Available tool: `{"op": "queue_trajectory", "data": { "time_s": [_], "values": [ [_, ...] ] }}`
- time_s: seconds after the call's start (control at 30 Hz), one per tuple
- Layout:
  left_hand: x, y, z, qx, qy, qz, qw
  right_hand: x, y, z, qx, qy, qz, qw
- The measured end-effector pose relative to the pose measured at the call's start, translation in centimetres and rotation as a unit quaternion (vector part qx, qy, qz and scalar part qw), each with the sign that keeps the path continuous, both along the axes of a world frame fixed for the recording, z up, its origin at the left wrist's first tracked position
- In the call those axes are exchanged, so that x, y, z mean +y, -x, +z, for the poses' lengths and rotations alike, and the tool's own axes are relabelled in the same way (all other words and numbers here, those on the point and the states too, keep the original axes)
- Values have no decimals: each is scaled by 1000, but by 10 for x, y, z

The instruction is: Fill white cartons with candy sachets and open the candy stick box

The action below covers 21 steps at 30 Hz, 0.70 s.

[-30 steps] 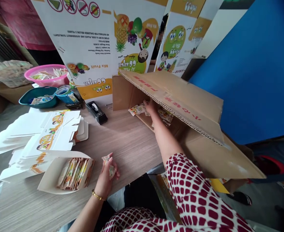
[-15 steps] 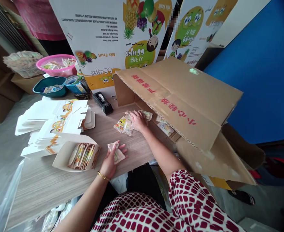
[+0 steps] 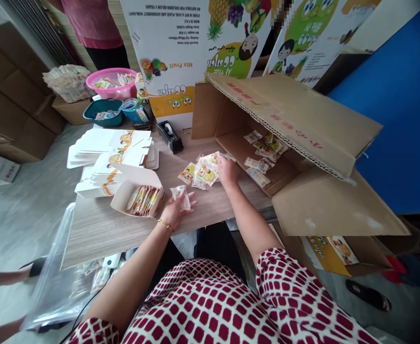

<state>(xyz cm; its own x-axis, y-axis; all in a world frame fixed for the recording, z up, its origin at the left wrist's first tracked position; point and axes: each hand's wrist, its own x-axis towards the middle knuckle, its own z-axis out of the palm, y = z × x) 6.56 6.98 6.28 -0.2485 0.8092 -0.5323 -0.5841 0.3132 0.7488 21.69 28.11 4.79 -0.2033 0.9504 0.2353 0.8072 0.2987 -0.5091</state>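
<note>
Right hand (image 3: pixel 227 172) out of the carton (image 3: pixel 324 205)

Left of centre, the box (image 3: pixel 145 176) holds packets (image 3: pixel 143 200). Beside it, the left hand (image 3: pixel 175 210), half spread, pinches 1 packet (image 3: pixel 184 200). Mid-frame, the heap (image 3: pixel 207 173) lies on the table (image 3: pixel 106 229), within easy reach now that the right hand (inside the carton 1 second ago) is at its right edge; whether it pinches any, I cannot tell. Right, the upper flap (image 3: pixel 313 122) hides some of the carton's inside.

Greyish table (image 3: pixel 99 236) (wood-grained) under flat cartons (image 3: pixel 95 142), black tape dispenser (image 3: pixel 173 141), loose sachets (image 3: pixel 206 174).
</note>
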Motion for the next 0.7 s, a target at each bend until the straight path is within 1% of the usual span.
{"op": "queue_trajectory", "data": {
  "time_s": [0.07,0.1,0.13,0.17,0.2,0.23,0.27,0.3,0.33,0.37,0.4,0.43,0.47,0.5,0.53,0.57,0.6,0.63,0.67,0.7],
  "values": [
    [-5,-4,2,-30,-17,26,999,-13,-7,12,24,-55,0,998],
    [-6,-6,2,-66,-25,26,997,-20,-9,16,50,-70,-14,996],
    [-6,-7,-1,-104,-27,16,994,-28,-9,17,74,-87,-25,993],
    [-3,-6,-5,-137,-21,6,990,-36,-8,15,94,-115,-18,989],
    [1,-3,-10,-163,-6,-2,987,-46,-4,11,115,-145,11,983],
    [7,2,-15,-181,-8,-3,983,-57,0,5,134,-163,71,975],
    [12,8,-19,-199,-26,-3,980,-70,6,-2,147,-161,170,961],
    [17,14,-22,-207,-35,-3,978,-85,11,-9,158,-148,262,941],
    [20,19,-24,-204,-37,-4,978,-98,15,-15,167,-128,336,918],
    [21,22,-26,-191,-29,-4,981,-110,18,-21,176,-104,389,898],
    [22,24,-27,-173,-13,-5,985,-118,19,-27,183,-80,414,888],
    [21,24,-29,-153,3,-4,988,-121,19,-32,188,-61,409,891],
    [19,23,-31,-134,12,-2,991,-119,18,-37,185,-54,378,906],
    [17,21,-33,-119,17,-2,993,-111,17,-41,170,-61,326,928],
    [16,19,-36,-106,13,1,994,-98,16,-45,146,-78,257,952],
    [14,16,-38,-94,6,3,996,-82,15,-49,113,-99,179,972],
    [14,13,-39,-79,2,3,997,-62,15,-52,71,-118,104,985],
    [13,11,-41,-65,1,3,998,-42,16,-55,26,-124,44,991],
    [13,9,-42,-53,1,1,999,-22,18,-59,-14,-107,4,994],
    [14,7,-43,-45,0,1,999,-3,19,-62,-44,-68,-13,997]
  ]
}}
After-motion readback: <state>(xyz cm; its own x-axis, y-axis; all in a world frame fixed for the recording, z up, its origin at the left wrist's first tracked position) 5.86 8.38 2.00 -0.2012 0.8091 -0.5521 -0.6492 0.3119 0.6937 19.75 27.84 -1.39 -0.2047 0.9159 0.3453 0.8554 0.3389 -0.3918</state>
